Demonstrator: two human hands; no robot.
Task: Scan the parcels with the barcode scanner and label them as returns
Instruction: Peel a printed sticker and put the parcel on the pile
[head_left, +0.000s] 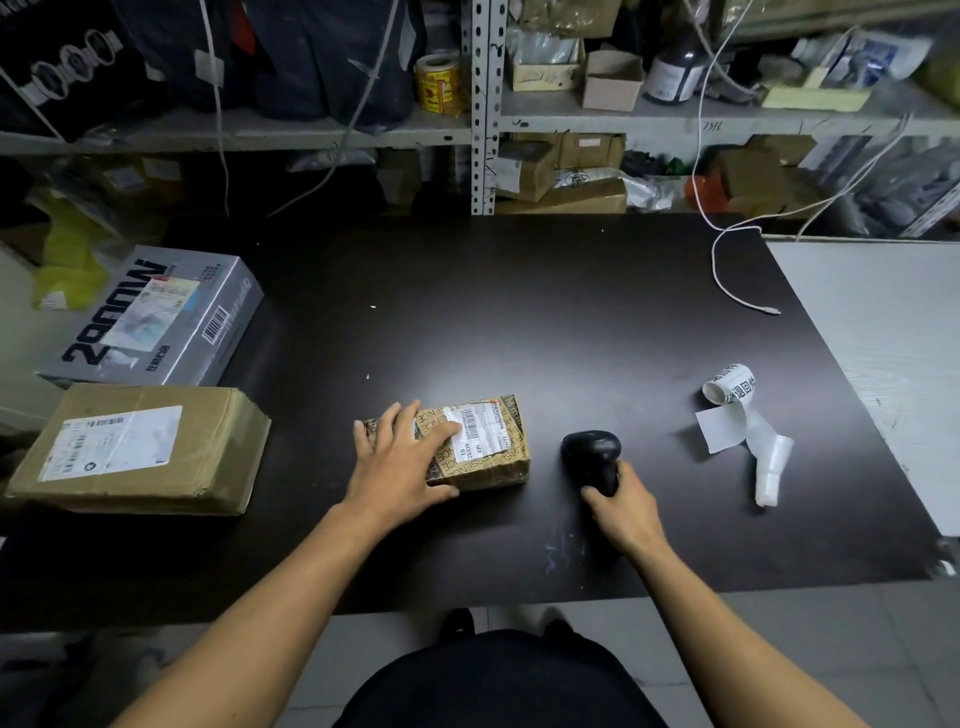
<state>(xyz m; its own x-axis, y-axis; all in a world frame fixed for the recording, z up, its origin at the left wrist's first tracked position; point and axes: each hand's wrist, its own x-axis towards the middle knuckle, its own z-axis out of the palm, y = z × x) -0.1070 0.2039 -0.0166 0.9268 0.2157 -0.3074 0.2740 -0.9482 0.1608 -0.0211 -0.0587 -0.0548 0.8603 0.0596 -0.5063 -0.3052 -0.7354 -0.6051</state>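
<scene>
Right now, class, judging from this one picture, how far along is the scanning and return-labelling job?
Early. Nothing shows a return sticker yet. In hand: the left hand rests on the small printed parcel, and the right hand grips the barcode scanner beside it. Left: labelling from the sticker strip, plus the brown box and grey box.

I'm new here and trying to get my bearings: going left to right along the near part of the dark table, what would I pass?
Plain brown carton → left hand, resting on the small printed parcel → black barcode scanner, gripped by the right hand → strip of white labels.
</scene>
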